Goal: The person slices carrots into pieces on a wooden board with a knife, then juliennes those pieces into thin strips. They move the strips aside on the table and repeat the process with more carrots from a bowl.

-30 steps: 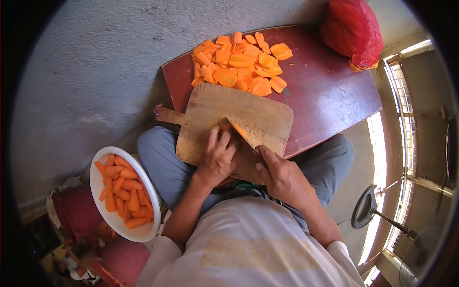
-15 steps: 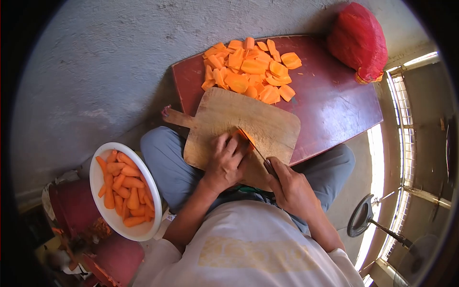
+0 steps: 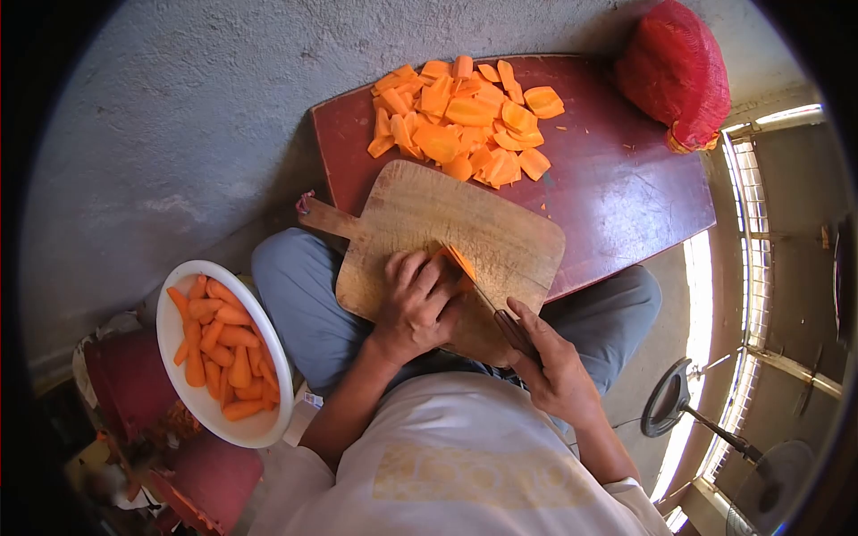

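Note:
My left hand (image 3: 418, 299) is closed over a carrot (image 3: 458, 261) on the wooden cutting board (image 3: 402, 201), pressing it down with bent fingers. Most of the carrot is hidden beneath the fingers and behind the blade. In my right hand (image 3: 556, 364) is a knife (image 3: 511, 332), gripped by its handle, with the blade slanting up and left against the carrot. The board lies tilted across my lap and the near edge of a dark red table (image 3: 617, 196). Beyond the board, a heap of carrot slices (image 3: 469, 112) rests on the table.
A white bowl (image 3: 279, 393) of peeled carrots (image 3: 223, 348) stands to my left. At the table's far right corner sits a red mesh sack (image 3: 675, 76). Red containers (image 3: 134, 380) are at lower left. A fan (image 3: 778, 487) and a round-framed stand (image 3: 666, 397) are at right.
The knife handle and my right hand have shifted slightly right and toward me. My left hand still holds the carrot. The whole view has moved a little.

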Motion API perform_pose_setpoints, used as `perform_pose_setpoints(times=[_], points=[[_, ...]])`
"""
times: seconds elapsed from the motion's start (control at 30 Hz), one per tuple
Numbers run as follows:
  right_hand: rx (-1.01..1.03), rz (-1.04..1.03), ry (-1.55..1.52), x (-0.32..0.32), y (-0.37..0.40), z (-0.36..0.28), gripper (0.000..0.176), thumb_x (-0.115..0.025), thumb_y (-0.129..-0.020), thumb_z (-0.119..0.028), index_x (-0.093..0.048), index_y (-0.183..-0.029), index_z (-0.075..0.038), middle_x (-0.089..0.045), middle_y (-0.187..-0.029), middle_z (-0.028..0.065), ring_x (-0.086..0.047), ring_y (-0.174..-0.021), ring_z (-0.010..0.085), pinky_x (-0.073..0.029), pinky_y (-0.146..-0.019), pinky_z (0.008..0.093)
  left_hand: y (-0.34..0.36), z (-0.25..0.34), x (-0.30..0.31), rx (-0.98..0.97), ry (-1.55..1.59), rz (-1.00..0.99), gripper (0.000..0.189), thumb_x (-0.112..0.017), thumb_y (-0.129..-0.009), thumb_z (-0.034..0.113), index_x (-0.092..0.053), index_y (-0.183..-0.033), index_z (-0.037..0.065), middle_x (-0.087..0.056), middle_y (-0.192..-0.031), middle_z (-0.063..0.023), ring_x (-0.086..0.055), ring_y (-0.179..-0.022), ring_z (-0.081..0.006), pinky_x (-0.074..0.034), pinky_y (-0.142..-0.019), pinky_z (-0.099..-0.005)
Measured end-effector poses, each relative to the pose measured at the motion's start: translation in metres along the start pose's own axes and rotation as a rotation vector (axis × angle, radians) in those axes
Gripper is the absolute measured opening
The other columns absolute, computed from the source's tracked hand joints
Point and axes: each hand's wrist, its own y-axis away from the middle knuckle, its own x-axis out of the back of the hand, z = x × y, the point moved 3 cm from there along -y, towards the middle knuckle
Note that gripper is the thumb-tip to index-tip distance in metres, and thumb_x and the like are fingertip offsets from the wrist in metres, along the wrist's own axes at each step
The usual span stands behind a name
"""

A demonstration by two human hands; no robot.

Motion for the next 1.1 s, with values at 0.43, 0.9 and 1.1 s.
perform_pose_setpoints(times=[0.43,0.9,1.1], points=[[-0.013,0.124,0.064,-0.001,-0.001,-0.012,0.065,-0.073,-0.100,-0.002,-0.050,-0.161,0.001,-0.069,-0.111,0.0280,-0.073,-0.090,0.0482,-0.062,-0.080,0.0514,-0.007,-0.003,0.008,-0.017,0.032,-0.018,0.043,-0.088,-0.082,0.015,-0.077,-0.122,0.004,-0.067,-0.134,-0.0164,-0.060,-0.122,-0.0392,-0.047,-0.110,-0.0569],[0.117,0.296,0.522,0.046,-0.110,0.092,0.038,-0.084,-0.092,-0.011,-0.066,-0.125,-0.006,-0.077,-0.110,0.0186,-0.072,-0.107,0.0429,-0.056,-0.093,0.0524,-0.007,-0.010,0.015,0.023,0.104,0.005,0.049,-0.094,-0.076,0.017,-0.076,-0.120,0.006,-0.061,-0.128,-0.0145,-0.061,-0.119,-0.0354,-0.045,-0.105,-0.0559],[0.060,0.274,0.479,0.039,-0.086,0.092,0.036,-0.085,-0.087,-0.009,-0.069,-0.119,-0.005,-0.077,-0.111,0.0191,-0.072,-0.109,0.0451,-0.056,-0.095,0.0529,-0.011,-0.025,0.020,0.082,0.081,0.060,0.048,-0.095,-0.073,0.016,-0.078,-0.117,0.005,-0.062,-0.128,-0.0137,-0.061,-0.121,-0.0363,-0.042,-0.116,-0.0632]])
